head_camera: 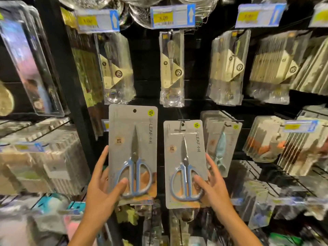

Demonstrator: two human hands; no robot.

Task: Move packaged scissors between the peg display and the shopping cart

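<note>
Two grey cards, each holding blue-handled scissors, are in front of the black peg display. My left hand (pixel 102 181) grips the left pack (pixel 133 139) by its lower edge, thumb over the handles; its hang hole is free of any peg. My right hand (pixel 211 185) holds the right pack (pixel 184 157) at its lower right, and that pack's hole sits at the tip of a peg (pixel 183 121). No shopping cart is in view.
Pegs above carry clear packs of metal tools (pixel 171 68) under yellow price tags (pixel 163 17). To the right hang light-blue scissors packs (pixel 221 146) and orange-handled items (pixel 266 144). A black upright post (pixel 62 59) stands left of the scissors. Packed shelves fill the left side.
</note>
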